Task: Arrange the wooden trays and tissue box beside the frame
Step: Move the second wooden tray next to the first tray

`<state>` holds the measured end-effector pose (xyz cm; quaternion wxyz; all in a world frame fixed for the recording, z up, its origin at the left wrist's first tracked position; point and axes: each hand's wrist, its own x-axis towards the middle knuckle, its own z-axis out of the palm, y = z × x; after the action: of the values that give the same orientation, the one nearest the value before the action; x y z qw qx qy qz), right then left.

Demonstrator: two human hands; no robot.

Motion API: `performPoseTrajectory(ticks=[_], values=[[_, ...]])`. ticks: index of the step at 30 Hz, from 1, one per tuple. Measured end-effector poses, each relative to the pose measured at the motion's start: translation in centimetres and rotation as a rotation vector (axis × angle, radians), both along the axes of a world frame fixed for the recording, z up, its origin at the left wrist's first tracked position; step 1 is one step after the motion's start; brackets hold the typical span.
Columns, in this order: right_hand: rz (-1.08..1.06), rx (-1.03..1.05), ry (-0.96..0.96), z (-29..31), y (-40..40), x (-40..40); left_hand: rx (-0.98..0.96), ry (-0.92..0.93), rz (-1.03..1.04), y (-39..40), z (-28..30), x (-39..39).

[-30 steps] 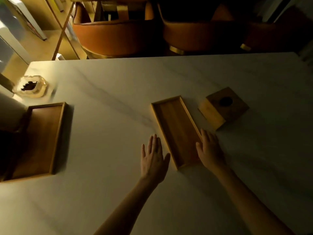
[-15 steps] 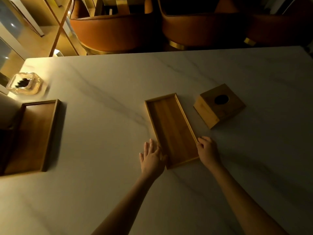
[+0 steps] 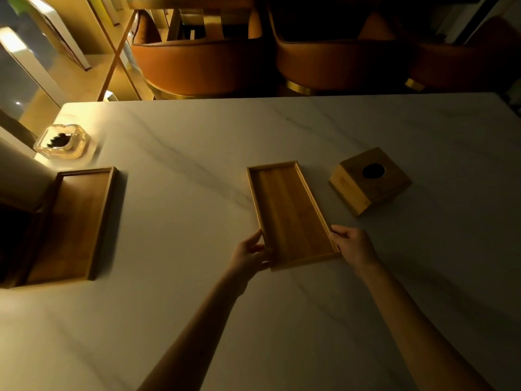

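Two wooden trays (image 3: 290,213) (image 3: 76,224), one tissue box (image 3: 369,179)

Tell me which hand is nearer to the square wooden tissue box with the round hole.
Right. The right hand grips the narrow wooden tray's near right corner, just below the square wooden tissue box. The left hand holds the tray's opposite edge, farther away.

1. White marble table (image 3: 282,136), streaked with thin grey veins.
2. Small tray (image 3: 290,213): honey-yellow wood with lengthwise grain stripes.
3. Large tray (image 3: 76,221): darker, reddish-brown wood.
4. Tissue box (image 3: 369,180): light wood with a black round hole on top.
5. Chairs (image 3: 203,60): burnt orange, with gold bases.
6. Clear dish (image 3: 62,141), amber-tinted, with something black inside.
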<state>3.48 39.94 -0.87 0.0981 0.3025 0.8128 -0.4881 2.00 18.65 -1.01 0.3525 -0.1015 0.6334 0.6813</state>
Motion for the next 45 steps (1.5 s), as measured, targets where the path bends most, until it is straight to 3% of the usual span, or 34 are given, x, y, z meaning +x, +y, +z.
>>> performPoseTrajectory(ticks=[8, 16, 29, 45], values=[[0.006, 0.036, 0.213, 2.9, -6.2, -0.9, -0.009, 0.110, 0.031, -6.5, 3.4, -1.0], [0.032, -0.051, 0.288, 3.9, -15.6, -2.1, -0.078, 0.242, 0.073, -15.3, 4.5, -1.3], [0.061, -0.060, 0.192, 0.8, -27.0, -3.1, -0.179, 0.206, 0.174, -26.3, 2.7, -1.6], [0.019, -0.082, 0.086, -2.5, -31.1, -4.1, -0.243, 0.113, 0.165, -29.7, -0.2, -2.7]])
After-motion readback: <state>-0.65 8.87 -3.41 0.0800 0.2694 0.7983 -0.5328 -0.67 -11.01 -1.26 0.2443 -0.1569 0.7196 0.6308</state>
